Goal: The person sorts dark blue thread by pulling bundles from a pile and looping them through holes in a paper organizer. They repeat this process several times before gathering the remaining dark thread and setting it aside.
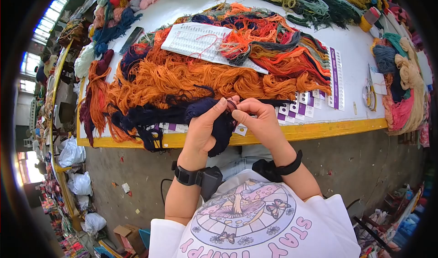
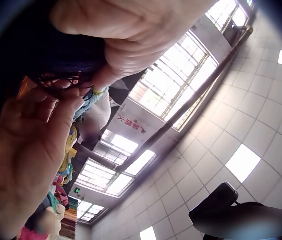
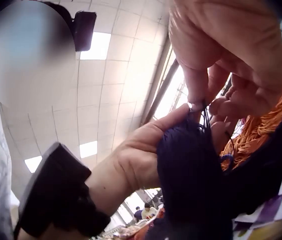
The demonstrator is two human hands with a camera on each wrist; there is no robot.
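My left hand (image 1: 200, 126) grips a dark navy skein of yarn (image 1: 222, 137) over the front edge of the table, and part of the skein hangs below the hand. Close beside it, the fingertips of my right hand (image 1: 261, 120) pinch thin dark strands at the top of the skein. In the right wrist view, the navy skein (image 3: 188, 170) drapes over the left hand (image 3: 138, 155), and loose strands run up to the pinching right fingers. More navy yarn (image 1: 141, 121) lies along the table edge to the left.
Orange skeins (image 1: 182, 78) and mixed red and dark skeins are heaped behind the hands. A printed sheet (image 1: 196, 41) lies on them. Purple-and-white punched cards (image 1: 336, 78) stick out at the right. Scissors (image 1: 370, 95) lie further right; a phone (image 1: 131, 40) lies at back left.
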